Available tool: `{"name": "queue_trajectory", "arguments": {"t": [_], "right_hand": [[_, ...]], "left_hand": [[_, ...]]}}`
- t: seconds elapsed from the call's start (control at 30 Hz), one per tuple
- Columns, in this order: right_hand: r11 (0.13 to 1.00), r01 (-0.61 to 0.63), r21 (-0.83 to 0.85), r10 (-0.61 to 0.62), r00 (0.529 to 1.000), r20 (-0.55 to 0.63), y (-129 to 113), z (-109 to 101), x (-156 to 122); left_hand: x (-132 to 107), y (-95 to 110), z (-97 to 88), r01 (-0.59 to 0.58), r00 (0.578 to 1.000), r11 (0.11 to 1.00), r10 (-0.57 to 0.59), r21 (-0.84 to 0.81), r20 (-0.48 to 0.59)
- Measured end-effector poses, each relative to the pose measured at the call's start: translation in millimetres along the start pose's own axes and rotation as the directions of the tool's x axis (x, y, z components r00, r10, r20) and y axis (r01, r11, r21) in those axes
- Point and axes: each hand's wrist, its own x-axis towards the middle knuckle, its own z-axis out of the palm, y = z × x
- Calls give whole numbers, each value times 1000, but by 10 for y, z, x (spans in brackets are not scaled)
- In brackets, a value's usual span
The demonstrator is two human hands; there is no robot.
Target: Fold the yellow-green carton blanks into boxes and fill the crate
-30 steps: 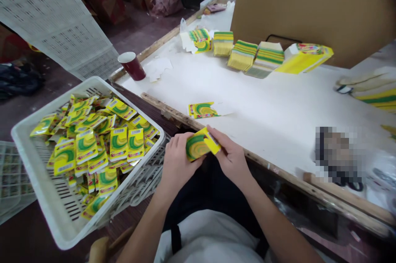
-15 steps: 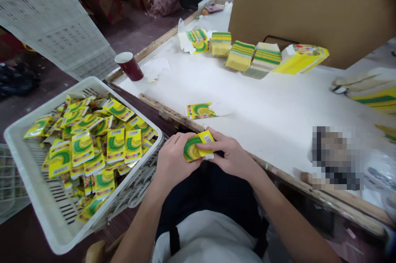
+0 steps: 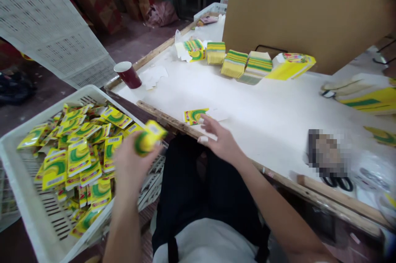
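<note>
My left hand (image 3: 131, 162) grips a small yellow-and-green box (image 3: 149, 135) over the near right rim of a white slatted crate (image 3: 21, 197) holding several like boxes. My right hand (image 3: 218, 139) has its fingers spread, empty, at the wooden front edge of the white table (image 3: 262, 106). Its fingertips are close to a flat yellow-and-green carton blank (image 3: 195, 115) lying on the table.
A dark red cup (image 3: 127, 74) stands at the table's left end. Stacks of flat blanks (image 3: 244, 62) line the back by a brown cardboard sheet (image 3: 303, 11). More blanks (image 3: 368, 98) lie at the right; scissors (image 3: 338, 181) near the front edge. A white crate lid (image 3: 52, 27) leans at the left.
My left hand has carried the folded box leftward from my lap toward the crate. My right hand let go of it and moved up toward the flat blank on the table.
</note>
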Motion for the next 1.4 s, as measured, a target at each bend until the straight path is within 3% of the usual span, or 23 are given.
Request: {"name": "queue_trajectory", "arguments": {"t": [0.03, 0.07, 0.13, 0.17, 0.3, 0.37, 0.53, 0.67, 0.77, 0.83, 0.9, 0.93, 1.0, 1.07, 1.17, 1.4], "right_hand": [[992, -21, -125, 14, 998, -57, 96, -60, 112], [963, -61, -264, 34, 994, -107, 197, -113, 224], [883, -124, -452, 82, 990, -112, 388, -171, 412], [858, -130, -496, 93, 991, -99, 467, -171, 477], [825, -83, -560, 76, 996, -36, 628, -46, 536], [817, -72, -572, 64, 997, -33, 637, 13, 504], [854, -98, -511, 47, 993, -112, 592, -9, 460], [926, -138, -351, 50, 967, -248, 489, -94, 422], [992, -107, 67, 123, 938, -325, 254, -32, 248], [953, -84, 291, 138, 976, -171, 21, 99, 34], [896, -162, 414, 136, 986, 94, -209, 273, -207], [865, -200, 460, 148, 978, 147, -305, 358, -316], [812, -229, 537, 160, 972, 172, -445, 490, -488], [811, -203, 549, 151, 979, 139, -524, 551, -593], [849, -178, 497, 134, 983, 123, -589, 551, -664], [867, -241, 436, 208, 970, 124, -621, 593, -769]], "left_hand": [[66, -156, -88, 101, 981, 992, -85, 80, -177], [121, -296, -168, 201, 928, 975, -157, 98, -339], [184, -490, -268, 281, 854, 956, -208, 88, -477], [190, -533, -275, 259, 856, 963, -194, 72, -480], [101, -406, -47, 101, 974, 991, -115, -82, -195], [39, -254, 118, 92, 993, 979, -104, -180, -60], [-114, 78, 300, 73, 984, 898, 5, -433, 176], [-258, 247, 324, 210, 935, 750, 33, -627, 353], [-335, 363, 410, 352, 899, 496, 57, -794, 434], [-361, 464, 478, 391, 911, 220, 49, -894, 411], [-369, 586, 512, 362, 932, -52, -13, -931, 363], [-367, 650, 508, 338, 935, -167, -57, -926, 351], [-357, 766, 462, 288, 925, -347, -139, -892, 353], [-343, 848, 388, 240, 909, -459, -203, -856, 364], [-339, 900, 306, 216, 885, -472, -276, -855, 376], [-411, 892, 324, 224, 875, -234, -380, -946, 301]]}}
